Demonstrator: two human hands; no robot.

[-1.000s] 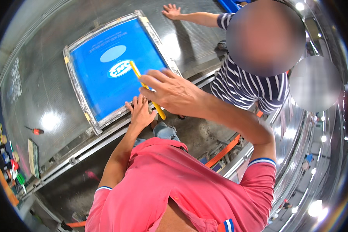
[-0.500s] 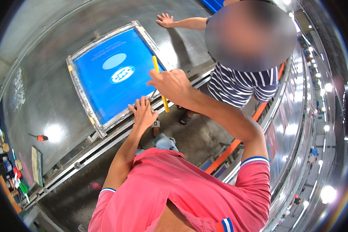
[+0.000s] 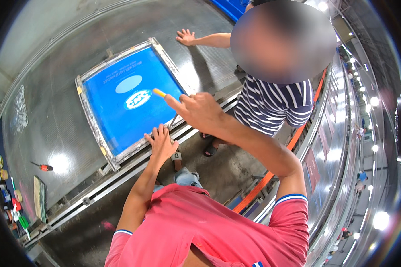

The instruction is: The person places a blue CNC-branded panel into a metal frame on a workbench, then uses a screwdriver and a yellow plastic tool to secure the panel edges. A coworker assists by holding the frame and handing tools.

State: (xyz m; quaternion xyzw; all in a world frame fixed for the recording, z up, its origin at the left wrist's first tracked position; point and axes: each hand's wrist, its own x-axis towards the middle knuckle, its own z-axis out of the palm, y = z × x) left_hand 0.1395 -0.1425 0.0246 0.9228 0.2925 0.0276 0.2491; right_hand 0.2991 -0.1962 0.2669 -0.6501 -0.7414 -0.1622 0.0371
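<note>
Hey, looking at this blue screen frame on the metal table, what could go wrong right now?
The right hand holds a yellow stick-shaped tool over the blue mesh screen in its metal frame; a slip might scratch or puncture the mesh. The left hand rests on the frame's near edge, so a shifting frame could pinch fingers against the table rail.
</note>
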